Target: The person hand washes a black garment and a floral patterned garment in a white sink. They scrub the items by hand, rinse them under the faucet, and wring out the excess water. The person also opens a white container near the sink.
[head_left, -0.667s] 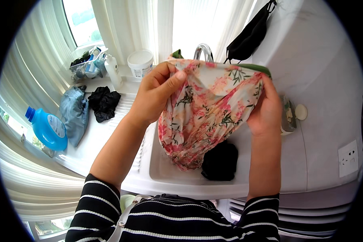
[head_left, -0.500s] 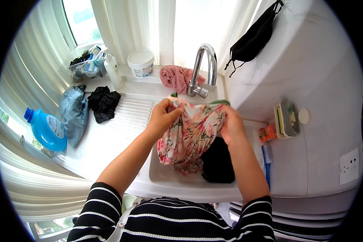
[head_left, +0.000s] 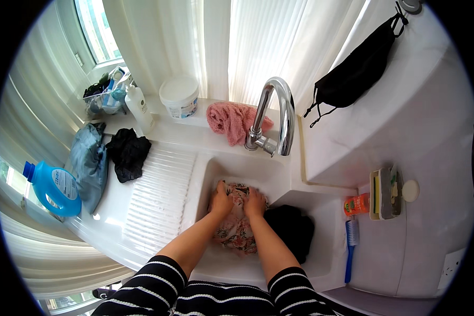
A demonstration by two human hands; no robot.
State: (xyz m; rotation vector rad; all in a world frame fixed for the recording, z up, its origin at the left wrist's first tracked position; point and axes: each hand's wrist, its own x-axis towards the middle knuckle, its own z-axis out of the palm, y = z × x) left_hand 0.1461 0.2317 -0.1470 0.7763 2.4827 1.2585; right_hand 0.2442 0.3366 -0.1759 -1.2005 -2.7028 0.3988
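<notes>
Garment, floral, 1 piece [head_left: 231,231]; lies bunched low in the sink [head_left: 263,171], towards its left side; held up and stretched between 2 hands 0.5 s ago, now lowered beneath them, so that handling passes from display in the air to work inside the sink; left hand [head_left: 224,203], fingers curled against the cloth, grip partly hidden, cannot tell whether it clasps or presses; right hand [head_left: 254,203], laid upon the cloth just beside the left, closure of grip likewise cannot be told; black cloth [head_left: 289,229], 1, in the sink, right of the garment, partly behind the right forearm; tap [head_left: 287,116], chrome, 1, behind the sink; pink towel [head_left: 229,120], 1, rumpled, beside the tap's base; counter [head_left: 158,189], white, ribbed, left of the sink; blue-handled brush [head_left: 351,242], 1, right of the sink.
</notes>
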